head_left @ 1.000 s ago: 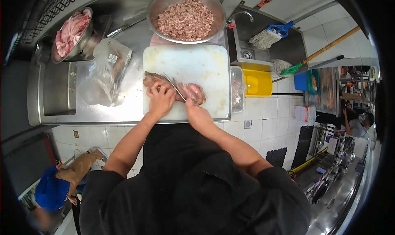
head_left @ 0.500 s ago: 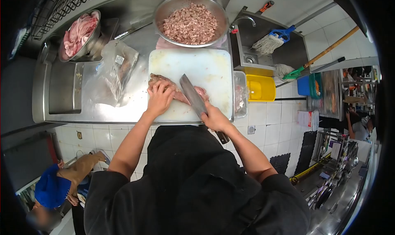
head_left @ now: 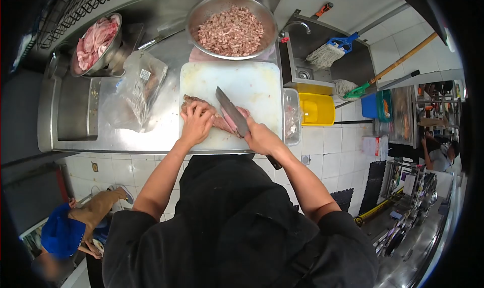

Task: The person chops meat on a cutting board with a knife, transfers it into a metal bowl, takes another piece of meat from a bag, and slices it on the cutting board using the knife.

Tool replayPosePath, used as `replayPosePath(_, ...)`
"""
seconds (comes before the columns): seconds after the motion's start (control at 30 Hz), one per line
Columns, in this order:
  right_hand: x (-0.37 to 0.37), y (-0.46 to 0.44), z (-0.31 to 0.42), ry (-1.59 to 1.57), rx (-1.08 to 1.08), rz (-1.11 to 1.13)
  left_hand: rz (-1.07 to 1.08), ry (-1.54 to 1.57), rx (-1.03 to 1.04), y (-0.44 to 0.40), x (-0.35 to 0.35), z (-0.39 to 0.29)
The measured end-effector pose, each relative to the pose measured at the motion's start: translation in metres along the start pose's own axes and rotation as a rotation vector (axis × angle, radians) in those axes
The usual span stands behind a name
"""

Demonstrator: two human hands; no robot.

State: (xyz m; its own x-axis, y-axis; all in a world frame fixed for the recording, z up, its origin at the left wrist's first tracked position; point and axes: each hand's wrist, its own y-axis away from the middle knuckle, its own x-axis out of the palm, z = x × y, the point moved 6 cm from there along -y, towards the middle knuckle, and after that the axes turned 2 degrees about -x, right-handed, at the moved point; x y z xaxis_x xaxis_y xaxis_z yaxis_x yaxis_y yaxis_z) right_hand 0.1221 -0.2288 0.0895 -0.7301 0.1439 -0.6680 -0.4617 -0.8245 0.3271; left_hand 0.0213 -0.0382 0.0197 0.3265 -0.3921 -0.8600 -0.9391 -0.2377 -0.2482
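A long piece of raw meat (head_left: pixel 222 124) lies slantwise on the white cutting board (head_left: pixel 229 76). My left hand (head_left: pixel 197 123) presses down on its left part, fingers curled over it. In my right hand (head_left: pixel 262 138) is a large wide-bladed knife (head_left: pixel 233 114), its dark handle end showing below the wrist. The blade lies across the meat's right part, tip pointing up and left. Some pinkish meat shows on the far side of the blade. Whether the edge is inside the meat, I cannot tell.
Behind the board stands a steel bowl (head_left: pixel 190 33) of chopped meat. To the left are a plastic bag (head_left: pixel 136 99), a bowl of larger meat pieces (head_left: pixel 97 43) and a sink basin (head_left: pixel 78 109). A clear container (head_left: pixel 292 136) adjoins the board's right side. A person in blue (head_left: pixel 63 230) is at lower left.
The knife has shifted slightly left and up, and its blade looks more tilted over the meat. My left hand keeps its hold on the meat. The whole view has drifted a little.
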Motion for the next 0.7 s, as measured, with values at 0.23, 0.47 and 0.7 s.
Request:
replayPosePath(0.23, 0.012, 0.044, 0.036, 0.15, 0.152, 0.141, -0.07, 0.008, -0.025, 0.001, 0.001, -0.002)
replayPosePath(0.47, 0.036, 0.015, 0.044, 0.129, 0.096, 0.007, -0.024, -0.023, -0.03, 0.001, 0.006, 0.001)
replayPosePath(0.7, 0.027, 0.031, 0.042, 0.125, 0.2, 0.115, -0.043, -0.002, 0.0, 0.001, 0.009, 0.003)
